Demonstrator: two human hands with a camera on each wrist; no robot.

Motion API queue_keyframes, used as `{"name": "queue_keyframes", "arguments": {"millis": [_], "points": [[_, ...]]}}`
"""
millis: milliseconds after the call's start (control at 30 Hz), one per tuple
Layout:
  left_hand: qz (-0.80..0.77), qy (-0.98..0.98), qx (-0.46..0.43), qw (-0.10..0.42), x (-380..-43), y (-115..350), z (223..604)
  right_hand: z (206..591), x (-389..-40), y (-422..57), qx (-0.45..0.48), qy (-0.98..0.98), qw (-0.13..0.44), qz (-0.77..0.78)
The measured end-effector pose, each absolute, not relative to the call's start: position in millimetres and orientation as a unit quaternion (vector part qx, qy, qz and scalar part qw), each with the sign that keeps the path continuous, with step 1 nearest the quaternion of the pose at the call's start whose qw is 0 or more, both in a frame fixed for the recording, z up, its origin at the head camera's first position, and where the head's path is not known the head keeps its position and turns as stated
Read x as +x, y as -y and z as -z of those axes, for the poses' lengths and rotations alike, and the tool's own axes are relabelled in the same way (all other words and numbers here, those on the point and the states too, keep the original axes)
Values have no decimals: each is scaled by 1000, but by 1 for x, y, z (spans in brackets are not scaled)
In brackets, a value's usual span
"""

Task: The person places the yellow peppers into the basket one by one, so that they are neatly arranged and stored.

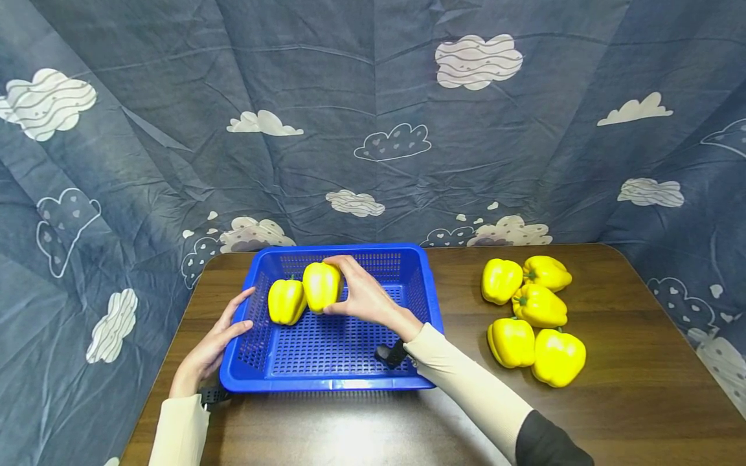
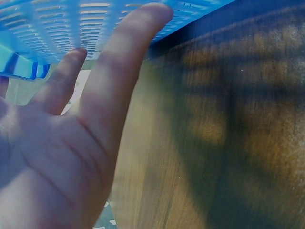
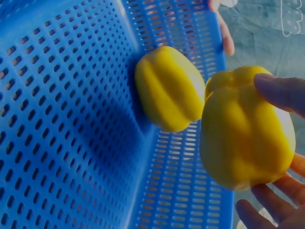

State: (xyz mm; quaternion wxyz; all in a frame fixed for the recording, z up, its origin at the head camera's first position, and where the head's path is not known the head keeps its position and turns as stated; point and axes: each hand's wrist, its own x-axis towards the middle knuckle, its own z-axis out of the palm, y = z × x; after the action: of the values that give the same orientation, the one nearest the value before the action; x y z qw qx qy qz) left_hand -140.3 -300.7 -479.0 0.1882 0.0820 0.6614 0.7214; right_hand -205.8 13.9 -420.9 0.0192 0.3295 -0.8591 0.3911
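A blue perforated plastic basket stands on the table. My right hand grips a yellow bell pepper between thumb and fingers, above the basket's inside; the right wrist view shows this held bell pepper close up. Inside, by the left wall, sits another yellow bell pepper, just left of the held one. At the basket's left rim, my left hand touches the side with fingers fairly straight. From the left wrist, its thumb reaches up against the slotted outer wall.
Several yellow bell peppers lie grouped on the brown wooden table, right of the basket. Behind the table hangs a grey-blue cloth printed with clouds. The basket's back rim is near the table's far edge.
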Motion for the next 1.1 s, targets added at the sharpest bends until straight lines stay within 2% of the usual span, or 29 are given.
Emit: {"name": "queue_keyframes", "arguments": {"millis": [233, 1100], "points": [[-718, -666, 78, 187, -140, 300, 479, 425, -208, -11, 331, 869, 28, -367], [-721, -663, 79, 183, -140, 300, 479, 454, -222, 6, 294, 888, -1, -354]]}}
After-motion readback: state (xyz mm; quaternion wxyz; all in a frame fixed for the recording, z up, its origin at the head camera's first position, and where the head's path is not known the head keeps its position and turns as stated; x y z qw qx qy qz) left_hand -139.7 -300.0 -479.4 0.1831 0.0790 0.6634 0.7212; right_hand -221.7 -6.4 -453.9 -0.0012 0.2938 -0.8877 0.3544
